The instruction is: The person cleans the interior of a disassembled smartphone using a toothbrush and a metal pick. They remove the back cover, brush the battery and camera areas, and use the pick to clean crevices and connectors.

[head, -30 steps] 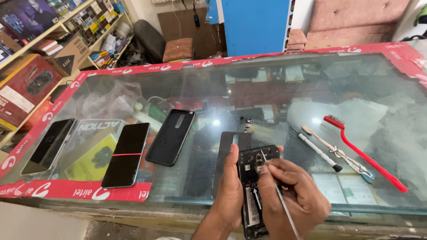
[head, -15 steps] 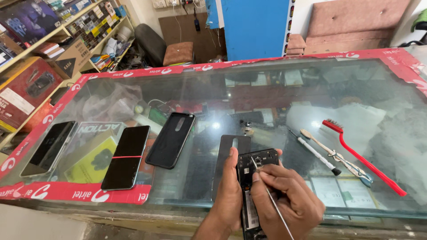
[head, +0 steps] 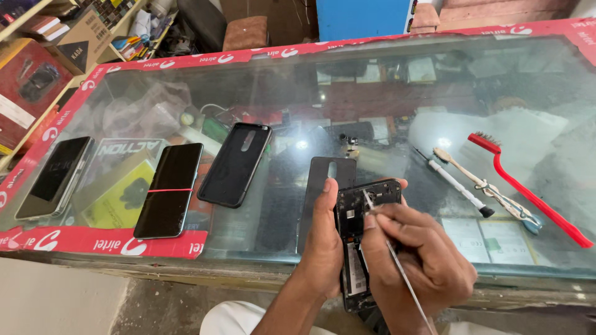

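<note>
My left hand (head: 323,239) grips an opened phone (head: 355,248) with its back off, circuit board showing, held over the near edge of the glass counter (head: 372,99). My right hand (head: 422,260) holds a thin metal tool (head: 397,267) like a pen, its tip resting on the phone's upper board near the camera area. A dark back panel (head: 329,177) lies flat on the glass just beyond my left thumb.
On the glass to the left lie a black phone case (head: 236,162), a dark phone with a red line (head: 169,189) and another phone (head: 56,177). At right lie a red-handled brush (head: 528,189), a toothbrush (head: 484,185) and a white-handled tool (head: 459,189). Shelves with boxes stand far left.
The view has tilted down and nearer to the counter. My hands have stayed on the opened phone, the tool tip shifting slightly on the upper board.
</note>
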